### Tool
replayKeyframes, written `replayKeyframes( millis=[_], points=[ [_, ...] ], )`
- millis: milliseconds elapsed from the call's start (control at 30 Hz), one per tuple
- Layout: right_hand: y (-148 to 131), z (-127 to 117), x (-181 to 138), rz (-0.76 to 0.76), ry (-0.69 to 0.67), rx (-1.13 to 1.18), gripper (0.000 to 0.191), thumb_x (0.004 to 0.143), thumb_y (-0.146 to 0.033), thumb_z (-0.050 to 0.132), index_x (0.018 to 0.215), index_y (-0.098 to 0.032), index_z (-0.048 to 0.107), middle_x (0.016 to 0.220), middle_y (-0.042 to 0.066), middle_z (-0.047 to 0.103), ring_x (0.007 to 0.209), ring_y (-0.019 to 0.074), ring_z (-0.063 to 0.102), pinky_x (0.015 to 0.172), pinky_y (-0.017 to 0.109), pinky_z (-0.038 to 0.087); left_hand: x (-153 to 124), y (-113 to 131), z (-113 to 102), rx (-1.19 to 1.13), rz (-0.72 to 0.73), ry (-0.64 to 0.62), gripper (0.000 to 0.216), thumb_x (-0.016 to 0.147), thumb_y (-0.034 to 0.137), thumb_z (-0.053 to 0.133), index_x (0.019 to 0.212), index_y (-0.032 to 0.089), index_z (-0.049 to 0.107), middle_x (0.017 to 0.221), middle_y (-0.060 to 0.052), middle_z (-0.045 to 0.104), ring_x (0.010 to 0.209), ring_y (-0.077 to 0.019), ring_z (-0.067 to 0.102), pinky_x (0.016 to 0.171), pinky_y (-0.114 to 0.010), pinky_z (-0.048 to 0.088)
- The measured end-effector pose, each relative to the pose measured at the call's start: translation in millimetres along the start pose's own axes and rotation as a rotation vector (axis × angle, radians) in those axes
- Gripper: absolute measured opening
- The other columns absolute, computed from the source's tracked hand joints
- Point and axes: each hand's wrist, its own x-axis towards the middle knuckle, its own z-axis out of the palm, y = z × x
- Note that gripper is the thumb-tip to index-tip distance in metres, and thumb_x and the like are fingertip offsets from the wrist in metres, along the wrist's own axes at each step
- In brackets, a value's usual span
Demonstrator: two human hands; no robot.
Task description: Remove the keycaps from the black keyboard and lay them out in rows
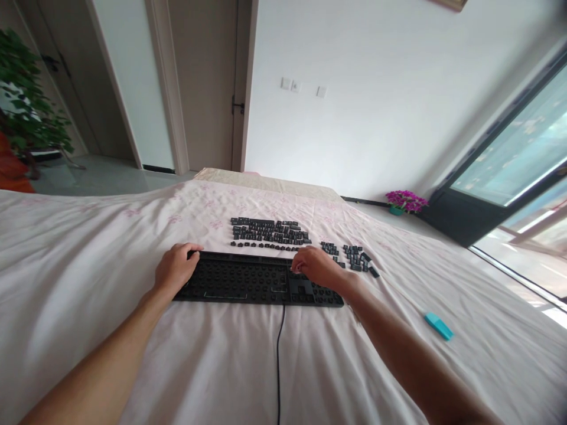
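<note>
A black keyboard (239,280) lies on the bed with its keycaps off, its bare switch rows showing. My left hand (175,265) is closed around the keyboard's far left corner, thumb along its edge. Over the right part of the keyboard, near its far edge, my right hand (316,264) is held with the fingers curled together in a pinch. What sits between those fingertips, if anything, is too small to make out. Loose black keycaps (270,231) lie in rows just beyond the keyboard. A smaller group of keycaps (354,257) spreads to the right, past my right hand.
A black cable (279,360) runs from the keyboard toward me. On the rumpled floral bedsheet (212,366), a turquoise object (438,326) rests to the right. Pink flowers (405,200) stand on the floor beyond the bed, near a glass door (509,171). A leafy plant (26,100) is at the left.
</note>
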Motion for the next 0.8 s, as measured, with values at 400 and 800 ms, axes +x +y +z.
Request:
replayKeyframes(
  millis=[400,800],
  points=[
    [-6,-2,-9,-0.002,-0.008,0.013,0.03,0.072,0.0,0.053,0.083,-0.02,0.073,0.083,0.002,0.07,0.087,0.0154,0.061,0.079,0.022,0.043,0,0,0,-0.002,0.004,-0.002,0.028,0.082,0.032,0.045,0.097,0.028,0.068,0.107,-0.004,0.067,0.101,-0.0238,0.061,0.089,-0.032,0.047],
    [26,-20,-11,0.368,0.03,-0.111,0.021,0.073,-0.019,0.056,0.083,-0.021,0.074,0.078,0.003,0.071,0.075,0.0184,0.064,0.061,0.023,0.037,1,-1,1,-0.005,0.018,-0.013,0.026,0.082,0.032,0.045,0.096,0.028,0.067,0.107,-0.003,0.066,0.101,-0.0249,0.06,0.089,-0.035,0.046]
  ],
)
